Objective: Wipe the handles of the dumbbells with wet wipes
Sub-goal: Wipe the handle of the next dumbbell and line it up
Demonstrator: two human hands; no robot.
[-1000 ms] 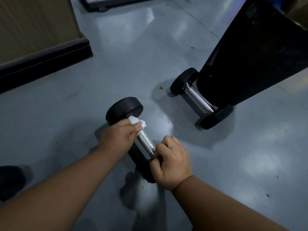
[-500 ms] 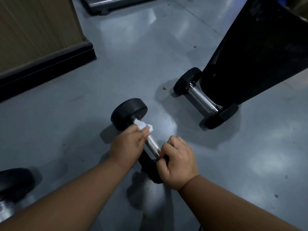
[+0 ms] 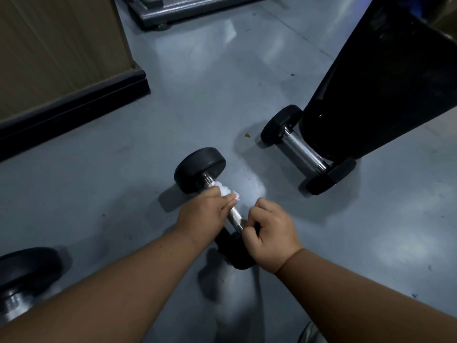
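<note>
1. Fingers of the left hand point(image 3: 202, 214) curl round a white wet wipe point(image 3: 228, 191), pinching it against the chrome handle point(image 3: 235, 215) of the near dumbbell point(image 3: 200, 169) at the centre of the frame.
2. Right hand point(image 3: 272, 236) grips the lower end of that same handle, fingers wrapped round it just above the nearer black head (mostly hidden under the hand).
3. That dumbbell lies on the grey floor point(image 3: 123, 169), its far head up and left of the wipe, its shaft running down and right toward the wrists.
4. Second dumbbell point(image 3: 304, 152) lies at centre right, well apart from the hands, chrome handle bare, touching or just beside a large black leaning object point(image 3: 383, 82) (what it is I cannot tell).
5. Part of a third dumbbell point(image 3: 27, 271) shows at the lower left edge.
6. Wooden panel with a black base point(image 3: 74, 105) fills the upper left; a dark metal frame point(image 3: 185, 8) lies along the top.
</note>
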